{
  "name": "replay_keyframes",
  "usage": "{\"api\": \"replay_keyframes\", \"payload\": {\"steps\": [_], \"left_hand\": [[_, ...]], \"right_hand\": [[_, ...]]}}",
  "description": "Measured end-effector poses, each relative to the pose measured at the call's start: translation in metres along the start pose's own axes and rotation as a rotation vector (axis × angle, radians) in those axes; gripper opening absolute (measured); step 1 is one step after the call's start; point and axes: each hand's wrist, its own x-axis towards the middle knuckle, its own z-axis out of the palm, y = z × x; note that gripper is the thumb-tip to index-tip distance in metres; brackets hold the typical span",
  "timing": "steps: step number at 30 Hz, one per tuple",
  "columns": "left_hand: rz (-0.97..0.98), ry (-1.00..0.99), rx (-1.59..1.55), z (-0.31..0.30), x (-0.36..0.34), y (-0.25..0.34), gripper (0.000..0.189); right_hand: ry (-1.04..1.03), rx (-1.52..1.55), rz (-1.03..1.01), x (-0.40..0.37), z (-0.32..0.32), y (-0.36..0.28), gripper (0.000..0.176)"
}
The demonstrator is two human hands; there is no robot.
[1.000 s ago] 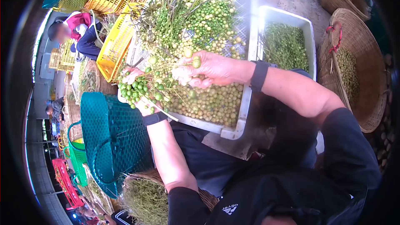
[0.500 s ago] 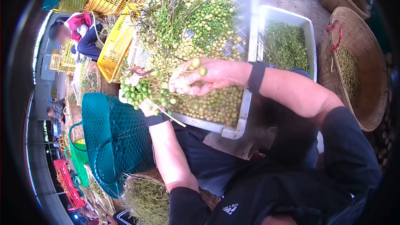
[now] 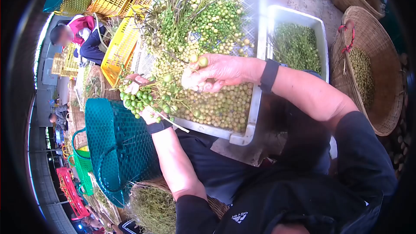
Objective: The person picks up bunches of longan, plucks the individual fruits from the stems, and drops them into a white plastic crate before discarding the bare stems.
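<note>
My left hand is closed around the stems of a bunch of small round green fruit, held over the near left corner of a white plastic crate. My right hand is closed with its fingers pinched together; round yellowish-green fruits show by its thumb side. What lies inside those fingers is partly hidden. Thin stems run between the two hands. Below, loose yellowish fruits fill the near part of the crate. Stemmed green fruit bunches lie at its far end.
A teal woven basket stands by my left arm, with a yellow crate beyond. On the right are a white bin of small green stuff and a wicker basket holding fruit. A co-worker sits at the far left.
Both hands have shifted slightly: the left with its bunch moves a little left, and the right moves a little up and to the right. The gap between them has widened.
</note>
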Motion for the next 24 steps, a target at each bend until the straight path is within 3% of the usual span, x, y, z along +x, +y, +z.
{"api": "replay_keyframes", "payload": {"steps": [5, 7, 8, 10, 18, 20, 24], "left_hand": [[0.034, 0.024, -0.128, 0.0, -0.005, 0.012, 0.017], [-0.034, -0.016, -0.125, 0.0, -0.007, 0.02, 0.016], [0.033, 0.005, -0.087, 0.0, -0.009, 0.024, 0.016], [0.027, -0.006, -0.133, -0.001, -0.01, 0.024, 0.017], [0.068, -0.019, -0.132, 0.006, -0.012, 0.015, 0.023], [0.049, 0.055, 0.115, 0.01, -0.015, 0.013, 0.023], [0.088, -0.018, -0.041, 0.0, -0.01, 0.018, 0.023]], "right_hand": [[0.033, -0.036, 0.026, -0.004, -0.007, -0.003, 0.009], [0.015, -0.085, 0.04, -0.005, -0.009, -0.007, 0.014], [0.014, -0.085, 0.04, -0.006, -0.01, -0.008, 0.014], [0.176, -0.206, 0.077, -0.011, -0.004, -0.015, 0.02], [0.125, -0.169, 0.053, -0.01, -0.003, -0.023, 0.027], [0.092, -0.192, 0.053, -0.01, -0.005, -0.021, 0.028], [0.104, -0.217, 0.03, -0.01, -0.002, -0.023, 0.026]]}}
